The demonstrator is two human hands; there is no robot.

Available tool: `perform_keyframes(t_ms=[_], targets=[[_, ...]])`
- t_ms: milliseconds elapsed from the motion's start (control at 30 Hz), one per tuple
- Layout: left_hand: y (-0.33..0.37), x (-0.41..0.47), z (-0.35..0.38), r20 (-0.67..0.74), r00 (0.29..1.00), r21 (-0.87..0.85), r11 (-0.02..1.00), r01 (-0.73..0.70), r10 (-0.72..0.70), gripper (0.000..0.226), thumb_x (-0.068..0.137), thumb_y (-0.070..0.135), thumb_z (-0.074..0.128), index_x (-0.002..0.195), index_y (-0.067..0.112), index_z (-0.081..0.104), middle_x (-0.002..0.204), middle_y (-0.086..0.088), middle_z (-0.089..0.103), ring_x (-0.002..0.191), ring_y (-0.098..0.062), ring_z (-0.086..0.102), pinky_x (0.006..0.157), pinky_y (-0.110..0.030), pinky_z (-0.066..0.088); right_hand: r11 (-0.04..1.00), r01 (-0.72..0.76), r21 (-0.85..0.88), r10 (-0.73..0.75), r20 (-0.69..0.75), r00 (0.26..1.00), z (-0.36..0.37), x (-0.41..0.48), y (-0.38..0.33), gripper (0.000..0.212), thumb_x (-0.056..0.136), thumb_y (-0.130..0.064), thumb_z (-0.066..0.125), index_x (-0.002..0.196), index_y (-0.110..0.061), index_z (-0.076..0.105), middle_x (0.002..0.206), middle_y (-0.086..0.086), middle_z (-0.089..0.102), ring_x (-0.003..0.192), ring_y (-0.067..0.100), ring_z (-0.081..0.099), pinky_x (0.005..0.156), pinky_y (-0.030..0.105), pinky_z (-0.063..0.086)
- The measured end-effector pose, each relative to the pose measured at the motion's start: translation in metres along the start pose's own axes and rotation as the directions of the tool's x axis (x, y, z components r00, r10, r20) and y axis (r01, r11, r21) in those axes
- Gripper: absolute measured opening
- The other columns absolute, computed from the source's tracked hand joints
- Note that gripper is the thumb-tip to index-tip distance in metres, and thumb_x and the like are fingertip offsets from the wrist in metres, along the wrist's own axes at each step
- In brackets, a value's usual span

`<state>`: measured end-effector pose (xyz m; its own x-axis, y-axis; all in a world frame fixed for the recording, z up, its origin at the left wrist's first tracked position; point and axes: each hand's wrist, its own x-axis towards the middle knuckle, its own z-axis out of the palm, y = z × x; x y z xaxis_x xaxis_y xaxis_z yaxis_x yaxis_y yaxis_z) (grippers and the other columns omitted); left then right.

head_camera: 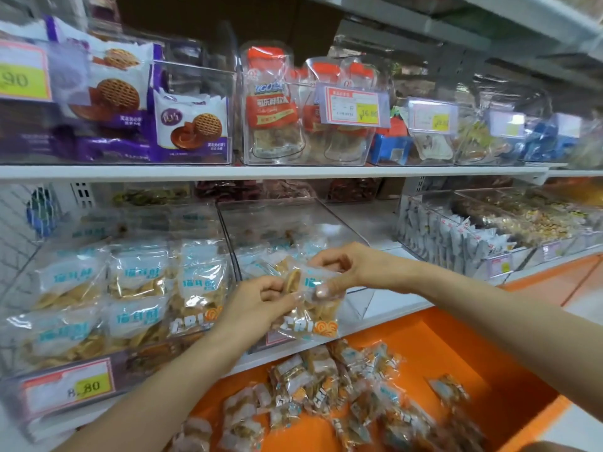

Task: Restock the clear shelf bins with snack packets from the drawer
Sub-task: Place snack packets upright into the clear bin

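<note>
Clear plastic blue-labelled snack packet is pinched near its top by both grips, left hand and right hand, just in front of the half-empty clear plastic bin, above the orange drawer. I'd stand it upright, label facing out.

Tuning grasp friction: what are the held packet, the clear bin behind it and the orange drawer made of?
Packet: thin glossy plastic film, crinkled, contents showing through. Bin: rigid clear plastic, probably acrylic; see-through with bright edges. Drawer: smooth orange, painted metal or plastic; cannot tell.
</note>
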<state>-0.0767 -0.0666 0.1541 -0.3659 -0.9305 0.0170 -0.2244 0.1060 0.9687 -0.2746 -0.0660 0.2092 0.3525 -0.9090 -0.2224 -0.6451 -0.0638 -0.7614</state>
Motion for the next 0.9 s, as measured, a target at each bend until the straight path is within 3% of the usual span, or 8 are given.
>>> perform_keyframes(t_ms=[167, 267, 333, 467, 633, 700, 833, 900], targets=[[-0.003, 0.002, 0.006, -0.026, 0.983, 0.357, 0.92, -0.16, 0.181, 0.024, 0.09, 0.027, 0.059, 0.112, 0.026, 0.051, 0.106, 0.011, 0.06, 0.092, -0.004, 0.059, 0.088, -0.027, 0.049, 0.979, -0.097, -0.181, 0.033, -0.329, 0.944, -0.037, 0.0, -0.004, 0.015, 0.077, -0.009, 0.076, 0.089, -0.013, 0.068, 0.077, 0.004, 0.067, 0.058, 0.005, 0.06, 0.055, 0.02, 0.049], [-0.009, 0.002, -0.003, 0.047, 0.96, 0.655, 0.717, -0.238, 0.276, 0.03, 0.092, 0.032, 0.054, 0.121, 0.024, 0.052, 0.119, 0.009, 0.055, 0.105, -0.006, 0.052, 0.093, -0.025, 0.043, 0.915, -0.264, -0.304, 0.059, -0.547, 0.835, -0.07, 0.018, 0.005, 0.017, 0.076, -0.017, 0.078, 0.087, -0.012, 0.066, 0.075, 0.003, 0.064, 0.056, 0.007, 0.058, 0.048, 0.017, 0.049], [-0.015, 0.001, -0.007, 0.125, 0.943, 0.77, 0.57, -0.288, 0.308, 0.031, 0.094, 0.036, 0.05, 0.123, 0.026, 0.05, 0.125, 0.01, 0.05, 0.116, -0.006, 0.045, 0.097, -0.023, 0.037, 0.821, -0.38, -0.425, 0.068, -0.588, 0.806, -0.074, 0.037, 0.017, 0.025, 0.078, -0.02, 0.075, 0.097, -0.007, 0.066, 0.087, 0.008, 0.067, 0.069, 0.019, 0.063, 0.06, 0.026, 0.055], [-0.024, -0.001, -0.012, 0.199, 0.924, 0.82, 0.461, -0.339, 0.326, 0.035, 0.095, 0.038, 0.045, 0.129, 0.027, 0.045, 0.127, 0.01, 0.047, 0.119, -0.006, 0.041, 0.099, -0.022, 0.033, 0.608, -0.486, -0.628, 0.096, -0.549, 0.83, -0.058, 0.07, 0.031, 0.03, 0.082, -0.028, 0.067, 0.104, -0.008, 0.067, 0.105, 0.014, 0.067, 0.09, 0.032, 0.063, 0.071, 0.033, 0.048], [-0.033, -0.004, -0.021, 0.253, 0.909, 0.809, 0.443, -0.386, 0.331, 0.035, 0.096, 0.039, 0.044, 0.13, 0.03, 0.042, 0.126, 0.015, 0.043, 0.117, -0.001, 0.041, 0.098, -0.016, 0.031, 0.34, -0.426, -0.838, 0.166, -0.393, 0.905, -0.049, 0.093, 0.041, 0.034, 0.083, -0.019, 0.066, 0.116, -0.017, 0.062, 0.115, 0.008, 0.062, 0.106, 0.028, 0.058, 0.077, 0.032, 0.047], [-0.034, -0.005, -0.023, 0.273, 0.902, 0.805, 0.433, -0.404, 0.335, 0.037, 0.096, 0.04, 0.044, 0.131, 0.03, 0.04, 0.129, 0.015, 0.042, 0.119, -0.001, 0.039, 0.099, -0.016, 0.03, 0.32, -0.426, -0.846, 0.213, -0.374, 0.903, -0.054, 0.097, 0.04, 0.036, 0.08, -0.025, 0.072, 0.114, -0.02, 0.063, 0.109, 0.005, 0.063, 0.099, 0.025, 0.06, 0.075, 0.03, 0.047], [-0.033, -0.005, -0.024, 0.299, 0.891, 0.797, 0.423, -0.43, 0.342, 0.037, 0.096, 0.039, 0.044, 0.132, 0.029, 0.039, 0.131, 0.014, 0.041, 0.123, -0.002, 0.037, 0.102, -0.018, 0.029, 0.451, -0.438, -0.778, 0.284, -0.34, 0.897, -0.07, 0.098, 0.023, 0.033, 0.073, -0.017, 0.079, 0.104, -0.014, 0.066, 0.087, 0.002, 0.065, 0.058, 0.013, 0.061, 0.049, 0.021, 0.045], [-0.033, -0.004, -0.024, 0.3, 0.887, 0.792, 0.427, -0.437, 0.352, 0.036, 0.096, 0.038, 0.044, 0.131, 0.028, 0.041, 0.129, 0.012, 0.042, 0.121, -0.003, 0.039, 0.101, -0.019, 0.031, 0.443, -0.406, -0.799, 0.258, -0.32, 0.912, -0.068, 0.1, 0.022, 0.031, 0.074, -0.015, 0.077, 0.103, -0.012, 0.067, 0.095, 0.006, 0.065, 0.074, 0.02, 0.062, 0.056, 0.025, 0.047]])
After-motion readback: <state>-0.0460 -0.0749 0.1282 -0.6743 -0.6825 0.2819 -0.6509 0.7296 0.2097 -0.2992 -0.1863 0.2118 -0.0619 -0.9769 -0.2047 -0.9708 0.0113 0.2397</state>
